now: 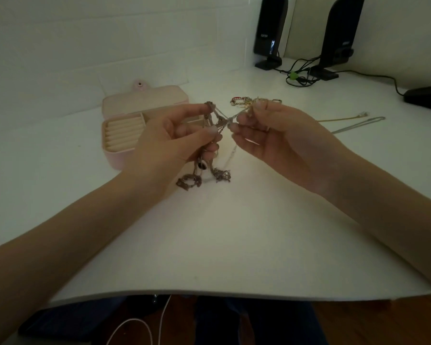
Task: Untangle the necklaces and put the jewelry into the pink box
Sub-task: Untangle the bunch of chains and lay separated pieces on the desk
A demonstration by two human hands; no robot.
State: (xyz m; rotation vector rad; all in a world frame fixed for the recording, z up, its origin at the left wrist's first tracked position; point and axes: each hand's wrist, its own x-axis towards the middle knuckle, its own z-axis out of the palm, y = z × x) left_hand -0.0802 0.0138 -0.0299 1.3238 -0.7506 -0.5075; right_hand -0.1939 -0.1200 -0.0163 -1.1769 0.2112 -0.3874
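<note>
White desk [222,240] under everything, both forearms in from the near edge. Pink box [125,135] lies open, lid back, just left of and behind the left hand's grip; ring rolls show in its left compartment and look bare, the rest is hidden by the hand.

Left hand [174,138] pinches the tangle [215,123] between thumb and forefinger, with lower fingers curled round the hanging part. Right hand [269,130] pinches a strand leading out of the same knot, fingers curled on it. Strands run taut between the two grips and cross in an X. Below the left grip loose loops [202,179] hang down to the desk.

Beyond the right grip, a small heap of rings [249,100]. Further right of it, a gold chain [341,118] and a silver chain [358,124] lie straight, apart from the knot.

Step in hand, judged: working the knot open, early to mid task, nothing visibly boxed. To do it well: slacken the pull, since tension likely tightens the knot. Hold the knot steady with the left, tease one strand out with the right fingertips, and feed a free end back through. Risk: a thin link snapping if tugged.
</note>
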